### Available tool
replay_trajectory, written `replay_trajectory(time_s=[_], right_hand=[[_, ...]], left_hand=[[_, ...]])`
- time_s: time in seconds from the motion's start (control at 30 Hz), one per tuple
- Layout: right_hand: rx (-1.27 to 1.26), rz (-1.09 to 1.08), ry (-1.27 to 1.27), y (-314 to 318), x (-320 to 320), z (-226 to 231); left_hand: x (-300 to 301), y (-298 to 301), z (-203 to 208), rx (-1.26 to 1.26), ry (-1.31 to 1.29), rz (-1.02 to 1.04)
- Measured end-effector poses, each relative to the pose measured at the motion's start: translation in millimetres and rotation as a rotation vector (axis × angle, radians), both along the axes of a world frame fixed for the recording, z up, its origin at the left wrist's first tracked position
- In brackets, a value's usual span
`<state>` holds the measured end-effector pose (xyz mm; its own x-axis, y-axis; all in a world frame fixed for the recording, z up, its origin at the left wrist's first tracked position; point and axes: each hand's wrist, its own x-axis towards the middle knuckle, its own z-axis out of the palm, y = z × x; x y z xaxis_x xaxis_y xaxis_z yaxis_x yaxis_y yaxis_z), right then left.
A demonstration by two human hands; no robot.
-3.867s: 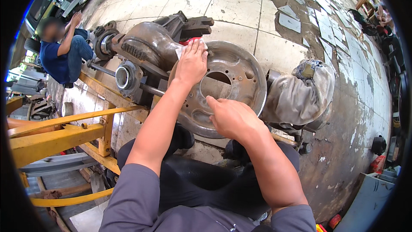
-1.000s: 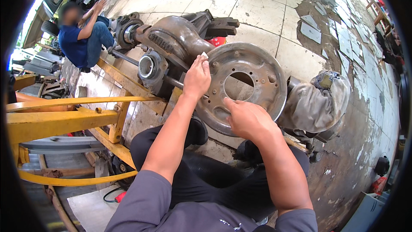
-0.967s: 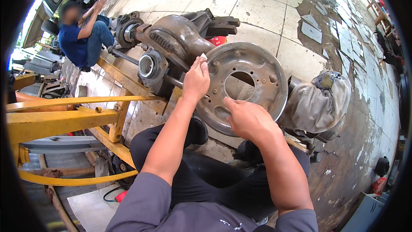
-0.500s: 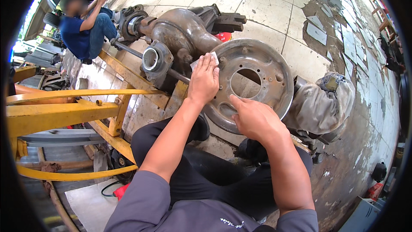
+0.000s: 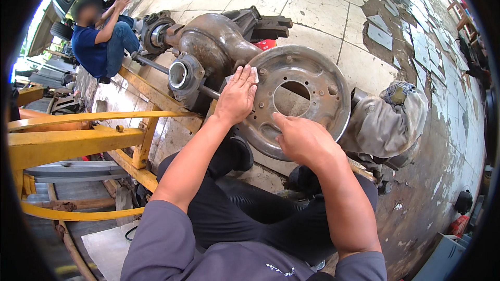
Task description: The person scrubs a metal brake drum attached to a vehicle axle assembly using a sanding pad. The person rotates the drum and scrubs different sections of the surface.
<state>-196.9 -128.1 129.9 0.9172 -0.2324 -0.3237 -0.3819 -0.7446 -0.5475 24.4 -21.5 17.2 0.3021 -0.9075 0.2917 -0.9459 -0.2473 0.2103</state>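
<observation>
Brown-grey metal makes the round plate (image 5: 324, 108), set between a heavy casing (image 5: 208, 35) and a grey cloth bundle (image 5: 384, 127). The left hand (image 5: 237, 98), opened flat, covers a white wipe (image 5: 255, 74) at its rim; the right hand (image 5: 304, 139), half curled, probably steadies it, but its grip is hidden. A yellow frame (image 5: 78, 144) limits the left side.

Yellow frame (image 5: 78, 143), grey cloth (image 5: 383, 125), co-worker (image 5: 86, 48)

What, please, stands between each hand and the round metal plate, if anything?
A white sheet lies between the left hand and the round metal plate, near its left edge. Nothing visible stands between the right hand and the plate, lower down.
</observation>
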Motion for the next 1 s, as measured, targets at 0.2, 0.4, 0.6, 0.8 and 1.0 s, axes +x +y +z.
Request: replay_trajectory(time_s=[0.2, 0.4, 0.6, 0.8, 1.0], right_hand=[[0.021, -0.014, 0.01, -5, 0, 0], [0.022, -0.034, -0.02, -6, -3, 0], [0.024, -0.018, 0.007, -1, 0, 0], [0.013, -0.042, -0.018, -5, -3, -3], [0.027, 0.005, 0.002, 0, 1, -3]], left_hand=[[13, -31, -5, -0.02, 0.093, 0.104], [4, 8, 12, 0.047, 0.004, -0.053], [15, -21, 4, -0.018, 0.101, 0.068], [-11, -1, 5, 0.031, 0.024, 0.0], [-16, 19, 4, 0.069, -0.023, 0.007]])
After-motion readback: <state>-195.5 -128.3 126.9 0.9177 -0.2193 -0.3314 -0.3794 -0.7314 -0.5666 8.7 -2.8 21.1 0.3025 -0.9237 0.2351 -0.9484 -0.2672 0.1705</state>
